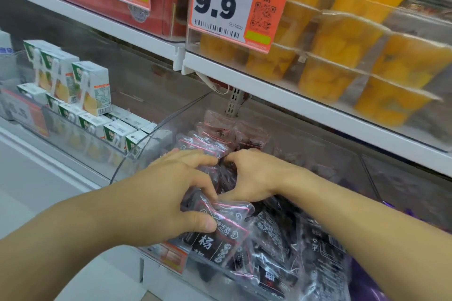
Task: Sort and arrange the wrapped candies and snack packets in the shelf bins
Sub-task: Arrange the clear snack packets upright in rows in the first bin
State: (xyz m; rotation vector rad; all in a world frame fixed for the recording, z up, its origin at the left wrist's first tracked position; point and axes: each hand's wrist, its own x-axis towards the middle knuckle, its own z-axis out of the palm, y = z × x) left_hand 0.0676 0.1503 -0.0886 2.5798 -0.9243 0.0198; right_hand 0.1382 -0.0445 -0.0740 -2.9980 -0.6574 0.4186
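Both hands work inside the clear bin [146, 144] on the lower shelf. The left hand [166, 193] has its fingers curled over a bunch of dark snack packets [220, 234], thumb pressing the top packet against the rest, apparently to keep the bunch square while it is lined up. The right hand [254, 178] meets it from the other side, fingers curled down into the same bunch, seemingly squeezing the packets together so they stand in a row. More packets of the same kind stand upright at the back of the bin [220, 134] and lie loose toward the right [305, 252]. The neighbouring bin to the left holds juice cartons [90, 88]. The shelf above carries tubs of yellow fruit [342, 56] behind a price tag [237, 7] reading 9.9.
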